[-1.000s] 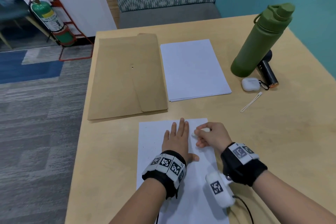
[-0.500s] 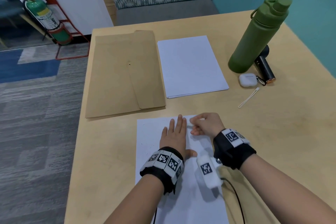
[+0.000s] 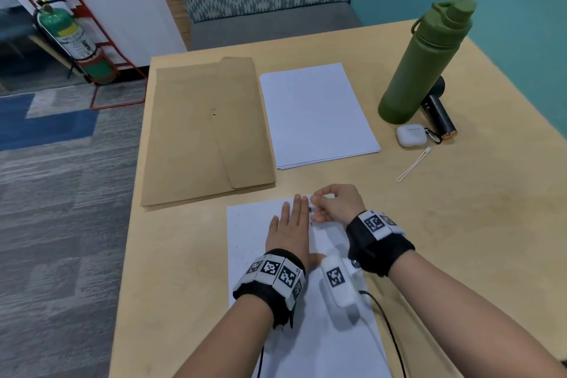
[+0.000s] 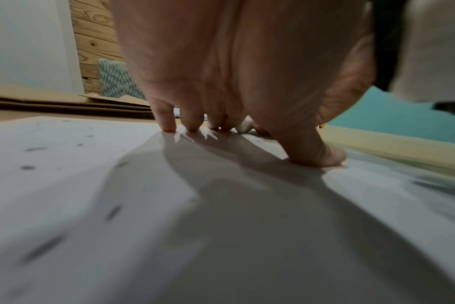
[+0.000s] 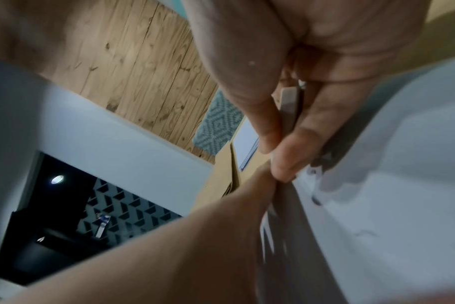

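A white sheet of paper with small dark specks lies at the table's near edge. My left hand lies flat on it with straight fingers, pressing it down; the left wrist view shows its fingertips on the sheet. My right hand sits just right of the left fingertips, near the sheet's far edge. It pinches a small flat whitish eraser between thumb and fingers, low over the paper. In the head view the eraser is mostly hidden by the fingers.
A brown envelope and a stack of white paper lie farther back. At the right stand a green bottle, a dark cylindrical gadget, a white earbud case and a thin white stick. A fire extinguisher stands on the floor, left.
My right hand has edged left, closer to the left hand's fingertips, still pinching the eraser. The left hand stays flat on the sheet.
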A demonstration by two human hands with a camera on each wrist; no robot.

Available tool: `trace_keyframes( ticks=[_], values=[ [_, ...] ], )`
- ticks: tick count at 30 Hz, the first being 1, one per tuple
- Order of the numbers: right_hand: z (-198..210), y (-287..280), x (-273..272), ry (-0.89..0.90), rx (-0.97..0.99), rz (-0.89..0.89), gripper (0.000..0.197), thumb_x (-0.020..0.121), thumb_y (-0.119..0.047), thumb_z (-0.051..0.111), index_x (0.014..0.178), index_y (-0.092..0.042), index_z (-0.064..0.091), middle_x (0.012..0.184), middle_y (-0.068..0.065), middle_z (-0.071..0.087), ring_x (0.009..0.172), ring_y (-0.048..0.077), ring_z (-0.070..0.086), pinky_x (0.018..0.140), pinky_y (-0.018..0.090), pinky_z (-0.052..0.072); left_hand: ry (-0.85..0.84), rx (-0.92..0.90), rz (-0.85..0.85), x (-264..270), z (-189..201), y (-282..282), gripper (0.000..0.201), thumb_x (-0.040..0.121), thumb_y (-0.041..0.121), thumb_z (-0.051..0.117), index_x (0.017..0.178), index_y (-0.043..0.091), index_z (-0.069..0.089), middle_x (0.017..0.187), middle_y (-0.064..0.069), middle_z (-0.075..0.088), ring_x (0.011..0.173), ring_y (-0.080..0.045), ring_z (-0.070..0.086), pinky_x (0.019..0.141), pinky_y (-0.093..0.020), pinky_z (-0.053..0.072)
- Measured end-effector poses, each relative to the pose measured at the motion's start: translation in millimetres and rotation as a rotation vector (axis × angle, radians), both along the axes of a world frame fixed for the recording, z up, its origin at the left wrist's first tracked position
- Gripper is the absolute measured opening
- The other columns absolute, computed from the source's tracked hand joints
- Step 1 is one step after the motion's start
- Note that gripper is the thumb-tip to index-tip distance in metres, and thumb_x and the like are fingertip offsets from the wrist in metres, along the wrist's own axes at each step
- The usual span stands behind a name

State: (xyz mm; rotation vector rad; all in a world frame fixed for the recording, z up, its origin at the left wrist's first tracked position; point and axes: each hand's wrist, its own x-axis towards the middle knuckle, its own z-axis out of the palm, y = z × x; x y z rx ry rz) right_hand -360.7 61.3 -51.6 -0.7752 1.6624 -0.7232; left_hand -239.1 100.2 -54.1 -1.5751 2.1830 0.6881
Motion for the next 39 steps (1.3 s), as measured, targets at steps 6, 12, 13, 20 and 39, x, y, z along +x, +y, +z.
trace_keyframes(
  ticks=[6, 12, 13, 20, 39],
  values=[
    [2.2, 8.3, -9.3, 0.032, 0.035, 0.025, 0.004, 0.082, -0.004, 0.064, 0.08, -0.005, 0.061, 0.055, 0.012, 0.06, 0.038, 0.018, 0.057, 0.059, 0.033, 0.058, 0.021, 0.049, -0.009, 1.5, 1.8, 0.4, 0.112, 0.083, 0.057, 0.057, 0.146, 0.011, -0.023, 0.154, -0.003, -0.029, 0.145, -0.025, -0.017, 0.117, -0.039, 0.0],
    [10.8, 19.1, -28.7, -0.033, 0.092, 0.075, 0.008, 0.083, 0.003, 0.061, 0.077, 0.001, 0.058, 0.057, 0.016, 0.054, 0.033, 0.016, 0.054, 0.04, 0.021, 0.05, 0.026, 0.061, 0.001, 1.4, -0.4, 0.2, 0.115, 0.081, 0.058, 0.06, 0.146, 0.013, -0.024, 0.153, -0.001, -0.03, 0.144, -0.024, -0.019, 0.117, -0.04, -0.002],
    [8.7, 10.7, -30.1, -0.015, 0.06, 0.022, 0.005, 0.083, 0.002, 0.062, 0.079, 0.001, 0.058, 0.057, 0.016, 0.054, 0.033, 0.016, 0.055, 0.041, 0.021, 0.05, 0.023, 0.059, -0.004, 1.3, 0.2, 0.1, 0.114, 0.081, 0.058, 0.059, 0.146, 0.014, -0.024, 0.153, -0.002, -0.03, 0.144, -0.025, -0.019, 0.117, -0.04, -0.002],
    [4.4, 36.2, -18.4, 0.049, 0.11, 0.133, 0.007, 0.081, -0.002, 0.064, 0.076, -0.006, 0.061, 0.051, 0.011, 0.06, 0.038, 0.02, 0.056, 0.051, 0.029, 0.055, 0.026, 0.065, -0.011, 1.2, -2.3, 0.3, 0.114, 0.081, 0.057, 0.06, 0.146, 0.018, -0.024, 0.153, -0.002, -0.031, 0.144, -0.025, -0.019, 0.117, -0.041, -0.002],
    [-1.2, 8.7, -18.5, 0.104, -0.025, -0.081, 0.008, 0.082, -0.007, 0.066, 0.075, -0.009, 0.061, 0.055, 0.012, 0.062, 0.034, 0.015, 0.056, 0.064, 0.038, 0.057, 0.004, 0.049, -0.035, 2.0, -1.5, 0.6, 0.112, 0.082, 0.06, 0.057, 0.146, 0.016, -0.025, 0.153, -0.003, -0.031, 0.144, -0.026, -0.019, 0.117, -0.041, -0.001]
  ],
)
